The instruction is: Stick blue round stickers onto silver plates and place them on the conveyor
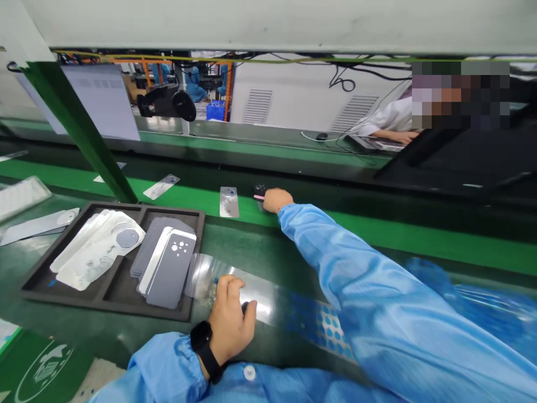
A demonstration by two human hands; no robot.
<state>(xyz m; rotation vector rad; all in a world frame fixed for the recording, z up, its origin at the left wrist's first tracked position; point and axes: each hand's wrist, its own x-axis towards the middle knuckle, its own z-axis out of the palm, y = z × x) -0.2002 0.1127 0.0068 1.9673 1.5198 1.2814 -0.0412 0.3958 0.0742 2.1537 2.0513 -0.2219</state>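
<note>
My right hand (277, 200) reaches across to the green conveyor strip. Its fingers are closed on a dark phone-shaped piece (260, 190) with a pink edge. My left hand (232, 319), with a black watch at the wrist, rests on a clear film sheet (264, 291); its fingers are curled and I cannot make out whether they grip anything. Left of it, a black two-compartment tray (104, 305) holds whitish film pieces (94, 252) and a stack of grey phone-shaped plates (172, 271). A silvery film piece (229, 202) lies on the strip left of my right hand.
Another film piece (161, 187) lies farther left on the strip (197, 196). A slanted green post (79, 123) rises behind the tray. Blue film (495, 308) lies at the right, and blue dot stickers (333, 330) are near my right sleeve. A person's hand (405, 136) rests across the line.
</note>
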